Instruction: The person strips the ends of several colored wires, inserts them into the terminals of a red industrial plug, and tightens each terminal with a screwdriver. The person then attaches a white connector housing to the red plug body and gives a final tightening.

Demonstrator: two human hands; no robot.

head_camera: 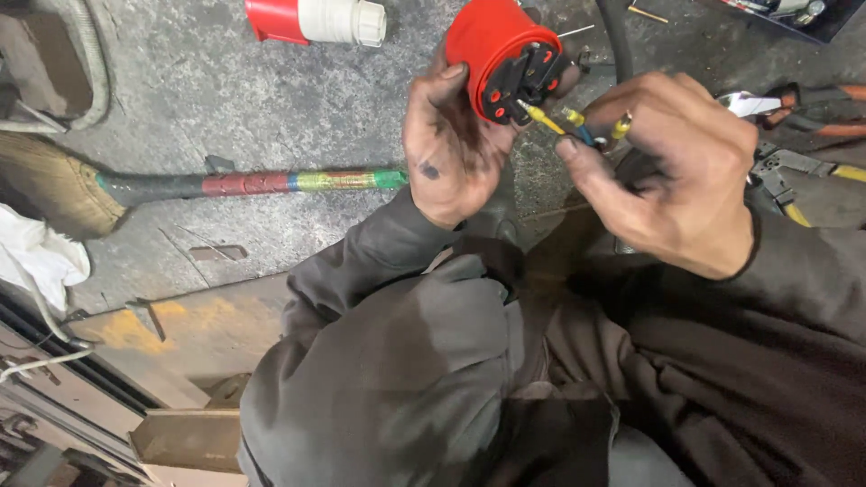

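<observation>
- While the left hand (448, 149) grips the red plug body (499, 54) at top centre, wiring looks underway.
- Right hand (672, 171) pinches yellow-sleeved wire ends (550, 120); seating one calls for steady aim.

One head-worn camera looks steeply down from close above, past dark sleeves onto the left hand (451, 149) and right hand (672, 171). Both fill the upper middle. The grey concrete floor (207, 99) lies beyond, and no second view overlaps
</observation>
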